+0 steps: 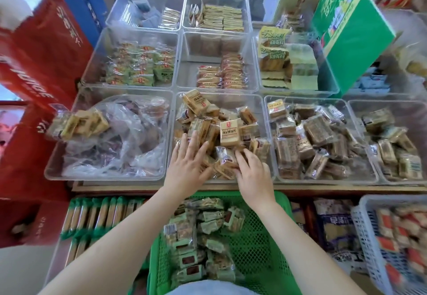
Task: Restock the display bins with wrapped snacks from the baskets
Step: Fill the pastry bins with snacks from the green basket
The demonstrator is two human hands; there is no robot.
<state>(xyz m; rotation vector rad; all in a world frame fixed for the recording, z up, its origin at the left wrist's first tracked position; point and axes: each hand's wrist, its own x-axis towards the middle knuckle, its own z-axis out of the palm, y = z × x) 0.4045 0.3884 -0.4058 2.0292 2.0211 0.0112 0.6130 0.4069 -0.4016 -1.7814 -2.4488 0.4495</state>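
A clear display bin [258, 109] in the front row's middle holds a loose heap of tan wrapped snacks [228, 130]. Both my hands are inside its near end. My left hand [188, 163] lies flat with straight, spread fingers pressing on the packets. My right hand [253, 172] has its fingers curled down onto packets at the bin's near edge. Below my arms a green mesh basket [265, 237] holds several green-wrapped snacks [203, 244].
More clear bins surround it: one at the left with a crumpled plastic bag [120, 137], two at the right with brown packets [316, 139]. A white basket [369, 237] stands at lower right. Red cartons [39, 63] at left, a green box [346, 28] at back right.
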